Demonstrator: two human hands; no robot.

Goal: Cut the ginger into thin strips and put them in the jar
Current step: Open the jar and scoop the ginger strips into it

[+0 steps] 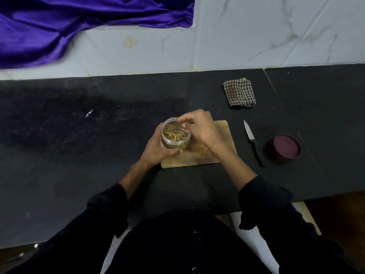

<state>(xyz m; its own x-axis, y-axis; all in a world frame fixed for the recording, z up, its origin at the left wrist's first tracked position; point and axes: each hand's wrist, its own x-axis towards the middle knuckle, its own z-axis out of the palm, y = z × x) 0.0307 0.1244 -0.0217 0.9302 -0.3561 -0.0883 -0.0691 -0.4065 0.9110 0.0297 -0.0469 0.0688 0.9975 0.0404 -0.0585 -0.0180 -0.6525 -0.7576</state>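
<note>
— What worries you most?
— Tipping the jar [175,135]; my left hand [158,149] grips it at the cutting board [214,153] edge, ginger strips [174,136] already inside
— And smaller?
— My right hand [199,128] hovers over the mouth, fingers bunched; whether they pinch strips, I cannot tell, but any could drop outside

Single head view, looking steeply down, close over dark counter [79,135].

Tons of open counter [79,135] left of the cutting board [221,139]. Right side's tighter: knife [251,141] just beside the board, maroon lid [284,148] past it, checkered cloth [239,92] behind.
</note>
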